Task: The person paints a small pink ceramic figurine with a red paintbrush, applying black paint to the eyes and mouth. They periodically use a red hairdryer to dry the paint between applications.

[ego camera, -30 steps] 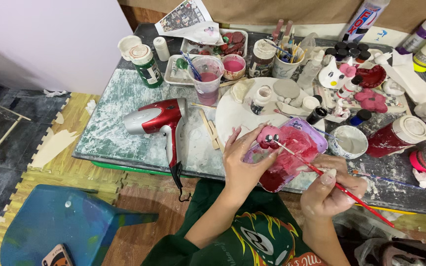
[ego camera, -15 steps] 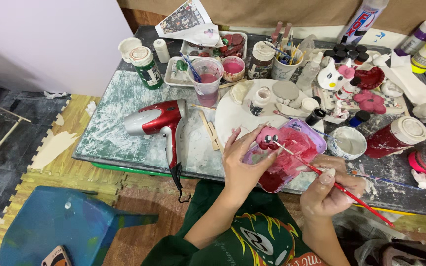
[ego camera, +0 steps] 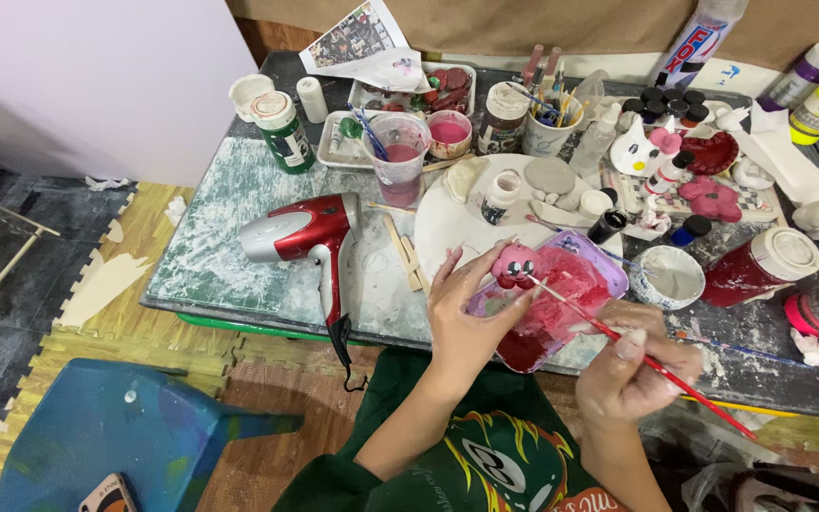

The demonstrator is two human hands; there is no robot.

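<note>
A paint-smeared bench (ego camera: 239,256) stood on yellow foam floor mats (ego camera: 106,284). Above a purple tray (ego camera: 609,270) of red paint, the left hand (ego camera: 471,318) was clamped on a small, glossy pink clay figure (ego camera: 514,265). The right hand (ego camera: 632,365) pinched a thin red paintbrush (ego camera: 656,365), its tip touching the figure.

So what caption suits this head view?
Left hand holds a pink figurine while right hand paints it with a red brush.

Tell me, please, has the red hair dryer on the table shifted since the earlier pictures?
No. The red hair dryer lies in the same spot, its nozzle pointing left, just left of the white round board, as before.
</note>
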